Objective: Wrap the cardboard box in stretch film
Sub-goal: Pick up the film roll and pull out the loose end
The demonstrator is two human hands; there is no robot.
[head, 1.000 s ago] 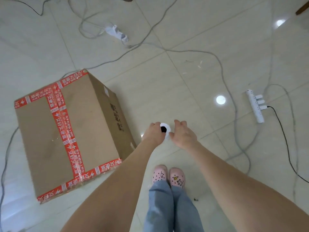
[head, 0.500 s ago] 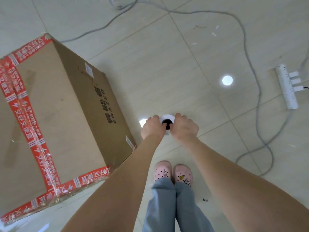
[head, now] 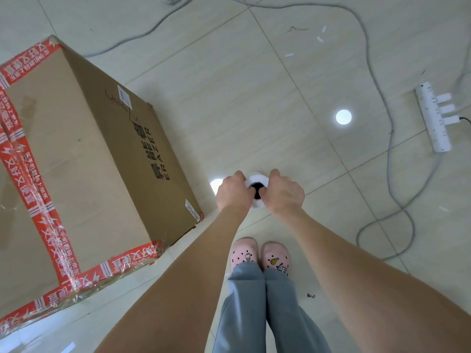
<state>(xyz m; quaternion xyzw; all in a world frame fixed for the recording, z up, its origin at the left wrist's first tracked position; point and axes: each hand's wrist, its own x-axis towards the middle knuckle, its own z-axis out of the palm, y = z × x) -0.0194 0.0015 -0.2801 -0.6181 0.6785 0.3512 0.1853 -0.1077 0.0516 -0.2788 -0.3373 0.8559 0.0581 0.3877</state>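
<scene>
A large brown cardboard box [head: 76, 159] with red printed tape along its seams stands on the floor at the left; crinkled clear film shows along its near taped edges. I look down the end of a white stretch film roll [head: 257, 180] with a dark core, held upright in front of me. My left hand [head: 233, 193] grips its left side and my right hand [head: 284, 193] its right side, thumbs at the core. The roll is a short way right of the box's near right corner. Most of the roll is hidden by my hands.
My feet in pink clogs [head: 260, 256] stand just below the roll. A white power strip [head: 433, 118] with plugs lies at the right, and grey cables [head: 387, 138] loop over the tiled floor behind and to the right.
My view has moved closer to the box, which now fills the left side. Both hands have tightened around the roll and stay together in front of my feet.
</scene>
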